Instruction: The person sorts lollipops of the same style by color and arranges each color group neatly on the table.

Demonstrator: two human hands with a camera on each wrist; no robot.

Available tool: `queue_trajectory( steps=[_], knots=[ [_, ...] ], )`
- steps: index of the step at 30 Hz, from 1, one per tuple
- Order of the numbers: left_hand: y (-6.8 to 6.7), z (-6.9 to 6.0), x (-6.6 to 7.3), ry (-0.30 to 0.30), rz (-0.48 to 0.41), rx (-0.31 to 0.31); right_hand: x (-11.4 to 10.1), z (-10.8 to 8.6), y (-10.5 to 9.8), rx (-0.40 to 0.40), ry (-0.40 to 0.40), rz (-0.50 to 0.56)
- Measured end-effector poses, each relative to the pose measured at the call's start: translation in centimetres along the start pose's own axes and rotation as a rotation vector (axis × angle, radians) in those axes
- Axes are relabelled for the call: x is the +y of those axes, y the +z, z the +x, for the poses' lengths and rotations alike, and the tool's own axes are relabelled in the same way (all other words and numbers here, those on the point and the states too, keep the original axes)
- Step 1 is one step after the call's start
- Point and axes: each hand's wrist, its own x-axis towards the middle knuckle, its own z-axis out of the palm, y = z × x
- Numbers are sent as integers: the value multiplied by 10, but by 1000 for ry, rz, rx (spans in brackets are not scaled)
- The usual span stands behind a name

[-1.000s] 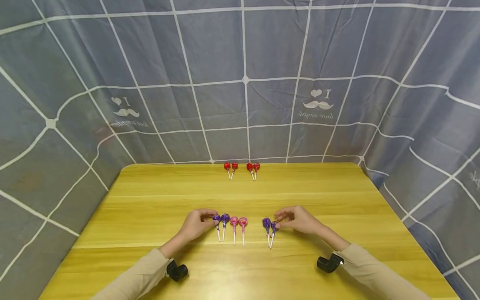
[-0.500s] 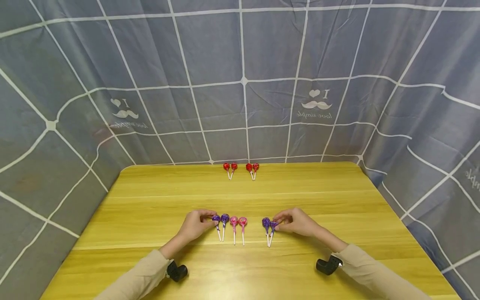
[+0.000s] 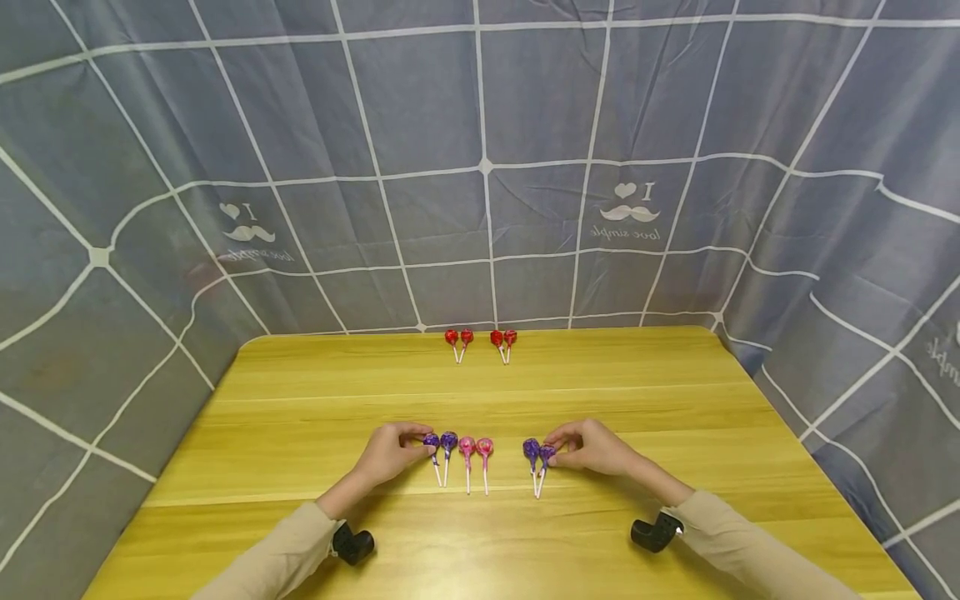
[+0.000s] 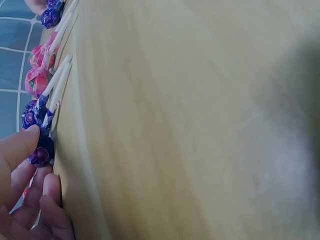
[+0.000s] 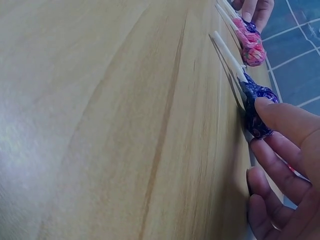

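Thumb and fingers of my left hand point(image 3: 387, 455) pinch the head of the outer purple lollipop point(image 3: 431, 440); a second purple lollipop point(image 3: 448, 442) lies just right of it. Two pink lollipops point(image 3: 467, 447) point(image 3: 485, 448) follow in the same row, sticks towards me. Farther right, my right hand point(image 3: 594, 447) pinches the head of a purple lollipop point(image 3: 547, 454), whose stick nearly meets that of the purple one point(image 3: 531, 450) on its left. In the right wrist view, the thumb lies over the purple wrapper point(image 5: 257, 107).
At the far edge of the wooden table point(image 3: 315, 408) lie two pairs of red lollipops point(image 3: 459, 337) point(image 3: 504, 338). A grey checked curtain point(image 3: 442, 208) hangs behind the table and along both sides. Black wrist cameras point(image 3: 352, 544) point(image 3: 656, 532) sit at both cuffs.
The right-hand purple lollipop's stick has swung slightly left, closer to its neighbour's. Both hands keep their grip, and the head view has shifted slightly.
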Motion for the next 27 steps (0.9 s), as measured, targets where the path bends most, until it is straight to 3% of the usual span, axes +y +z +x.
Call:
queue_trajectory(
  steps=[10, 27],
  knots=[
    [-7, 2, -1, -12, 11, -105, 0, 1, 2, -7, 1, -17],
    [-20, -1, -4, -51, -16, -72, 9, -9, -17, 2, 25, 12]
  ],
)
